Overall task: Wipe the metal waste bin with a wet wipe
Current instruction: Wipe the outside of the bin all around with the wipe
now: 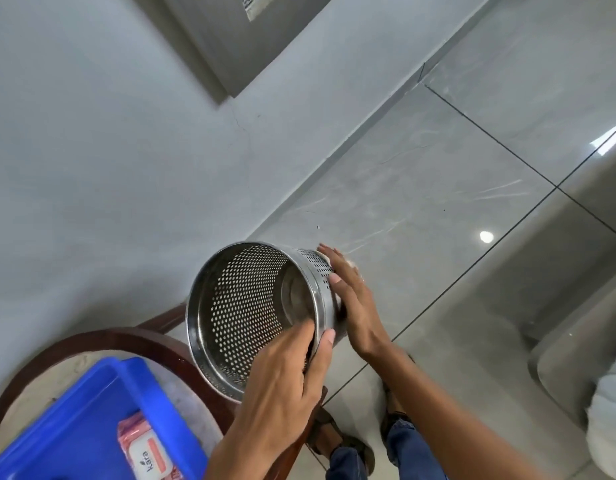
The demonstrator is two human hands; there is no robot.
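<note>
The grey tiled floor [438, 202] and a pale wall [92, 150] fill most of the view. At the lower left stands a round table [102, 341] with a dark wooden rim, and a blue tray [92, 410] lies on it, holding a pink pack of wipes [147, 452]. The metal waste bin [244, 306], perforated, is held in the air on its side just past the table's right edge, its opening toward the camera. The left hand [285, 382] grasps the bin's rim. The right hand [351, 303] lies flat on the outer wall, pressing a white wet wipe [353, 263] that is mostly hidden.
</note>
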